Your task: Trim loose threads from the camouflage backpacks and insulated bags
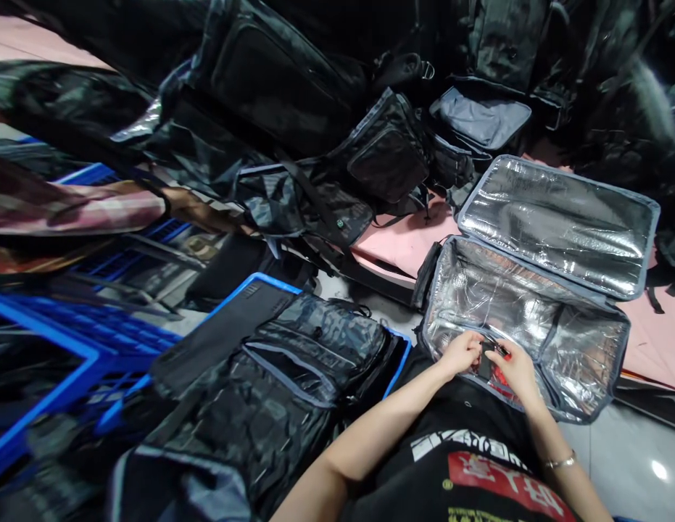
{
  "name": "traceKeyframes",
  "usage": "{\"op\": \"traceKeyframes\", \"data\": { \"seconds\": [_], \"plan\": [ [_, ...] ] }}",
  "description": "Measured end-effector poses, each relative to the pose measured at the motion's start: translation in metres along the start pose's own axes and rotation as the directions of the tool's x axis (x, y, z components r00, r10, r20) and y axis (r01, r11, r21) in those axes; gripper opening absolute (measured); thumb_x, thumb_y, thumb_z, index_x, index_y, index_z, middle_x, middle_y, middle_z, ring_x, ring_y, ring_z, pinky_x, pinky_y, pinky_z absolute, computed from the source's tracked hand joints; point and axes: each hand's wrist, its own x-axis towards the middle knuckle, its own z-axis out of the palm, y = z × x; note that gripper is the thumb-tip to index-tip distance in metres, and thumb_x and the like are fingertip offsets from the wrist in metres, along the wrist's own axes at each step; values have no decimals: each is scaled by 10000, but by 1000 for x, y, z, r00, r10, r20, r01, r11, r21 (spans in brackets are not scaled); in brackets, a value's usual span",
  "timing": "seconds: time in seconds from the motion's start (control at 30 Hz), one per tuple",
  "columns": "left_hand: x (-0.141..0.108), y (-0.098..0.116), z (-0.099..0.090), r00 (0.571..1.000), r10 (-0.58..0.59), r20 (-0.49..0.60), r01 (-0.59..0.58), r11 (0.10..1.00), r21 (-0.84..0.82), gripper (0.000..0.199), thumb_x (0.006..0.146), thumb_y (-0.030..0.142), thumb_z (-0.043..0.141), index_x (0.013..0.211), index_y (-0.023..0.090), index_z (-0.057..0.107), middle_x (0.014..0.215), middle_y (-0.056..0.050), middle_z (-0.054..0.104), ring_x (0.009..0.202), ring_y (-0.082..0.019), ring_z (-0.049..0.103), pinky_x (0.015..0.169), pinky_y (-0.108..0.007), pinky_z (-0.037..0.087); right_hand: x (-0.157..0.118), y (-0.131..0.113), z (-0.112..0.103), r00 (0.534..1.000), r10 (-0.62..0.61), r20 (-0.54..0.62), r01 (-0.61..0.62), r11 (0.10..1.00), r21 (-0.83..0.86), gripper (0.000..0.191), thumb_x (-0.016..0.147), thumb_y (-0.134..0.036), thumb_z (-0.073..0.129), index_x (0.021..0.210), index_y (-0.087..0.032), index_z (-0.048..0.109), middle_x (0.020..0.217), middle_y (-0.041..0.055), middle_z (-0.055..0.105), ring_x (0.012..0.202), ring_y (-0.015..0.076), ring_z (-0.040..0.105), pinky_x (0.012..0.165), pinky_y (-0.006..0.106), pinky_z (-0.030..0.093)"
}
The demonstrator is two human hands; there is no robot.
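Note:
An open insulated bag [525,319] with a shiny silver lining and grey-trimmed edges lies before me, its lid [560,221] folded back. My left hand [463,354] is closed in a pinch over the near part of the bag, beside a dark strip; what exactly its fingers hold is hidden. Close by on its right, my right hand [518,371] is closed around a small black-and-red item, mostly covered by the fingers. Red also shows just below the hands, inside the near side of the bag.
Blue crates stand at left; the nearer crate [405,362] holds a dark camouflage bag [315,348]. More dark bags [391,159] are piled along the pink-topped table [396,243]. At left, another person's hand [199,210] with a checked sleeve reaches toward the pile.

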Motion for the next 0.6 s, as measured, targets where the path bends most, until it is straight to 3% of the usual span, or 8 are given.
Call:
{"op": "traceKeyframes", "data": {
  "seconds": [0.17,0.3,0.4,0.53,0.6],
  "plan": [
    [4,3,1,1000,16,23,-15,1000,-21,376,621,72,436,984,131,517,592,43,496,498,-74,492,508,-194,405,-4,-5,-2,991,-118,-68,118,993,-4,311,774,-428,548,927,-195,686,971,83,654,923,249,590,851,386,434],
    [13,3,3,994,0,108,-1,1000,3,408,610,105,469,1006,141,557,506,61,461,456,-81,459,483,-188,375,1,-3,0,992,-39,-118,40,999,4,232,756,-365,570,816,-160,659,903,93,654,873,238,590,820,363,437],
    [23,2,5,988,-23,152,15,998,53,322,619,173,521,921,155,631,488,45,486,429,-97,460,464,-204,371,6,1,1,995,3,-99,-4,1000,-8,159,762,-315,572,770,-169,633,811,54,658,777,206,599,750,319,448],
    [35,1,6,993,-48,104,35,992,120,193,604,226,588,770,155,656,486,23,526,403,-111,468,432,-216,362,-9,-11,-13,993,-22,-115,21,1000,-13,122,792,-281,555,753,-171,592,773,39,622,760,183,576,719,281,437],
    [37,2,6,997,-59,52,52,991,123,145,623,278,606,697,153,613,492,13,537,401,-109,471,418,-213,359,-28,-24,-26,988,-131,-78,131,991,-4,92,811,-240,523,805,-176,588,819,50,603,797,177,563,734,270,434]
  ]
}}
